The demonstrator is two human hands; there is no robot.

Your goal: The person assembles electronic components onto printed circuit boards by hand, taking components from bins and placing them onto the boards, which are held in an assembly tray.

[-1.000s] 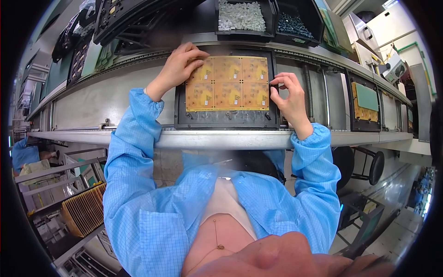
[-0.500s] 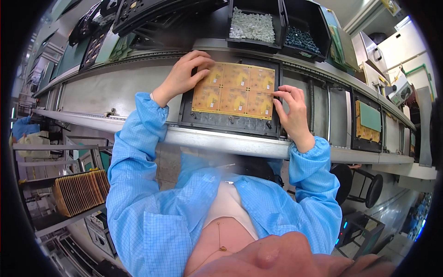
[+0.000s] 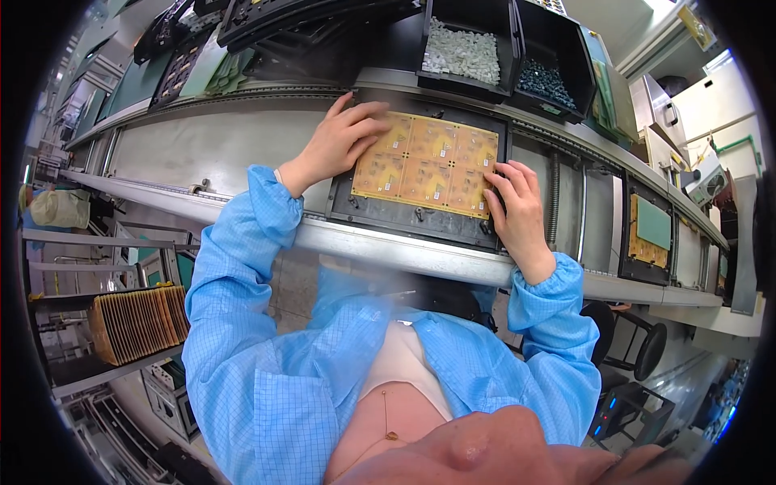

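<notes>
At the left, near side, a rack carries a row of thin brown boards, which stand upright side by side. Farther away, beyond the rail, some green sheets lie in a loose pile.

Then comes the left hand, bare, out of a blue sleeve. It is over the far left corner of a yellow board panel. Its thumb and fingers are curved and apart; the fingertips are a little blurred, so one cannot tell if they press on the panel. The panel, divided in six sections, lies flat on a black carrier, between the two hands and beyond the near metal rail.

On the far side stands a black bin with white pieces, and just to its right another one with dark blue parts.

The right hand is at the right edge of the panel, with bent fingers and the thumb slightly apart; whether they touch this edge firmly, one cannot tell. Well to the right, a pale green sheet lies over another yellow panel.
</notes>
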